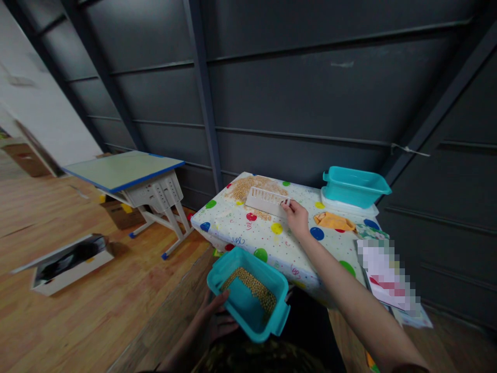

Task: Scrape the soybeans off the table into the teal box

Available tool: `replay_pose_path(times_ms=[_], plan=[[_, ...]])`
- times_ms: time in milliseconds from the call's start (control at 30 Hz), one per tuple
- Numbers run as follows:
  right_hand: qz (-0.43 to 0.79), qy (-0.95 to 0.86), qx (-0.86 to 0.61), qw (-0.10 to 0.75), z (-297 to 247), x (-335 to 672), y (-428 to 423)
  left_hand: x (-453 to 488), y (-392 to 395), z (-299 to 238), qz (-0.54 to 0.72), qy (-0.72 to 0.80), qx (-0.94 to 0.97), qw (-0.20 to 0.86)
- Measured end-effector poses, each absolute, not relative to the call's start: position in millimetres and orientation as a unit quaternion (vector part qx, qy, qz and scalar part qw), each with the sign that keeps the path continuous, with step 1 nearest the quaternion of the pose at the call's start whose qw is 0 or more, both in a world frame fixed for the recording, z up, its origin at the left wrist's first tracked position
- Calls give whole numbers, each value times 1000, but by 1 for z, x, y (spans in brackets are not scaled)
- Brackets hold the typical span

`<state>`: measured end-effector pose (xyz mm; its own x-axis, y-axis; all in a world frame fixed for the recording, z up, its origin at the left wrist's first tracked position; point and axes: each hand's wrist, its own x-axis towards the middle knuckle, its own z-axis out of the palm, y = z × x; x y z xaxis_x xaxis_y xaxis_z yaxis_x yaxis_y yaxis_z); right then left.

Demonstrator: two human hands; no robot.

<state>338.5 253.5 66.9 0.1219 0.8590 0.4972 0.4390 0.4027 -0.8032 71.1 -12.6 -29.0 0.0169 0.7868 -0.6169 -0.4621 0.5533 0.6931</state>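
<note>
My right hand (297,218) is closed on the right end of a long white slotted plastic piece (266,201), which stands on the tablecloth. Behind and in front of that piece lie scattered pale beans, like soybeans (243,187). My left hand (217,313) grips the near left rim of a turquoise plastic tub (248,311), its thumb over the edge. The tub sits off the table's front edge, close to my lap. More beans (254,285) lie in it, gathered along its far and right sides.
A second turquoise tub (355,184) stands on a white lid at the table's back right. Before it lies an orange cloth (334,221), with papers (388,274) at the right edge. A desk (124,168) and an open white box (73,264) are to the left. Dark wall panels (295,88) rise behind.
</note>
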Motion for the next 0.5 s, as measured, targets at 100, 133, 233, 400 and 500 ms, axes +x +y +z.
replay_pose_path(times_ms=[100,133,233,400,500], plan=[[202,-651,-495,539,67,338,253,71,-11,-33,444,552,146,691],[205,-657,-487,537,67,338,253,71,-11,-33,443,554,146,690],[213,-670,-466,538,69,337,251,72,-11,-29,448,547,149,691],[183,-657,-482,550,71,337,251,73,-13,-26,452,544,146,692],[188,-668,-476,540,72,338,252,71,-13,-31,450,547,143,691]])
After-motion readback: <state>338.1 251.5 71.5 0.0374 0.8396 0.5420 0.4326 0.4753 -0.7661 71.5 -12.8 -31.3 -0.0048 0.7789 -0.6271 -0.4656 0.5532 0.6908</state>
